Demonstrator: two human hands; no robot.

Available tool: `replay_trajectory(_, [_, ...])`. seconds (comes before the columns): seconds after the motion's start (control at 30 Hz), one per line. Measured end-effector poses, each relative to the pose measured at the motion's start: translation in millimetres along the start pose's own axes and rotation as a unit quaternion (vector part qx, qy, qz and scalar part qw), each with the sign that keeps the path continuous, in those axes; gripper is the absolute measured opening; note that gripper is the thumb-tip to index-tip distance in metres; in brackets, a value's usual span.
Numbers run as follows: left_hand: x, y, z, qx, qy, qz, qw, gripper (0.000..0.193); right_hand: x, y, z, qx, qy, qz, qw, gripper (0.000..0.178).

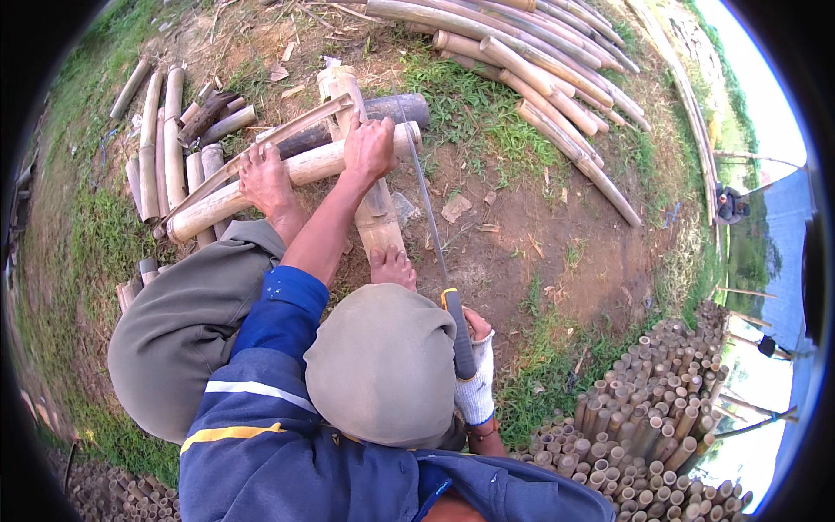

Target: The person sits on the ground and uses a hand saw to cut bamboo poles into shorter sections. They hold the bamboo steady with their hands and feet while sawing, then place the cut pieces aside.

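Note:
My bare left hand (pixel 370 150) is closed over a pale bamboo pole (pixel 317 163), close to its right end. Farther left, my bare left foot (pixel 268 184) presses on the same pole. In a white glove, my right hand (pixel 475 370) grips the grey and yellow handle of a handsaw (pixel 454 335) beside my right knee. Its long thin blade points away from me and crosses by the pole's right end; whether it sits in a cut I cannot tell. A thin bamboo strip (pixel 287 130) runs along the pole's far side.
Under the pole lie a thick bamboo piece (pixel 379 228) and a dark pole (pixel 396 108). Short bamboo pieces (pixel 174 130) are heaped at left, long poles (pixel 557 87) at far right. Upright cut bamboo (pixel 661 409) stands packed at near right. My right foot (pixel 393 266) is by the thick piece.

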State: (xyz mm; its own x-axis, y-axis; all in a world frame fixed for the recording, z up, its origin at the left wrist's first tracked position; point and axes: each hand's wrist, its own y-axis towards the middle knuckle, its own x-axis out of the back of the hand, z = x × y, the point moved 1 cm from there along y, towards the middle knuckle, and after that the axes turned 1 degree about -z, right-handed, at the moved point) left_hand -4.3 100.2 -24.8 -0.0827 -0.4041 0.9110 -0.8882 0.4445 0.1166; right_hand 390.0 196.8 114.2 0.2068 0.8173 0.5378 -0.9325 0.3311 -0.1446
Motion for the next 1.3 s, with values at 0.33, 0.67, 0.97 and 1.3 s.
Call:
replay_trajectory(0.33, [4.1,11.2,-9.5,0.038,-0.012,0.022,0.999,0.042,-49.5,201.1,11.9,0.107,0.094,-0.021,0.99,0.067])
replay_trajectory(0.67, [-2.7,0.4,0.0,0.026,-0.009,-0.016,0.999,0.035,14.3,58.4,-15.8,0.077,-0.089,0.02,0.993,0.064])
replay_trajectory(0.97, [15.0,6.0,-2.2,0.034,-0.015,0.046,0.998,0.039,-36.4,187.6,22.0,0.168,0.029,-0.011,0.985,0.066])
replay_trajectory(1.3, [-9.6,1.2,16.8,0.032,0.013,0.01,0.999,0.051,-16.0,91.9,-43.9,0.14,-0.048,-0.034,0.988,0.063])
